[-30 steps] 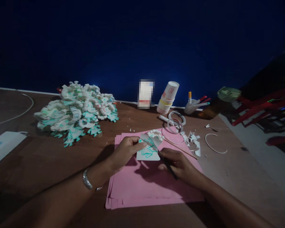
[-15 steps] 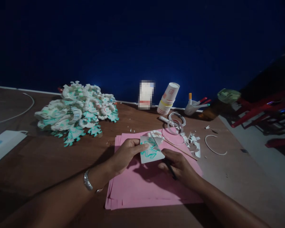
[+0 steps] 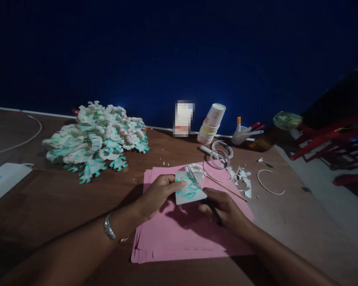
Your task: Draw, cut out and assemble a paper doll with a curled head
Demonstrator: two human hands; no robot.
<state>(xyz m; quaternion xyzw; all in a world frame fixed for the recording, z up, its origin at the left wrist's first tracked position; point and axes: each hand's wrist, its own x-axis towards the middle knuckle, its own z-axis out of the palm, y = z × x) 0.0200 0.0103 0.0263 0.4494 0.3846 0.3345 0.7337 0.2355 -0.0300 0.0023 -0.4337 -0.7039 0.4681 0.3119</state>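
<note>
My left hand (image 3: pixel 162 192) pinches a white piece of paper (image 3: pixel 186 194) with a green marker drawing on it, thumb on top. In my right hand (image 3: pixel 222 206) is a pair of scissors (image 3: pixel 212 209) with black handles, and the fingers are wrapped round them. The thin metal blades lie across the upper right part of the drawing. Both hands are above a stack of pink paper sheets (image 3: pixel 179 242). A white ring-shaped piece (image 3: pixel 197 169) lies just behind the held paper, partly hidden by it.
To the left is a heap of white paper cut-outs (image 3: pixel 98 143) with green drawing. Stacked paper cups (image 3: pixel 210 123) and a pen cup (image 3: pixel 240 136) stand along the back. Tape rolls (image 3: pixel 222 153), a thin wooden stick (image 3: pixel 232 190) and paper scraps (image 3: pixel 243 180) lie at the right.
The scissor blades look a little further apart over the drawing. My hands and the paper have barely moved.
</note>
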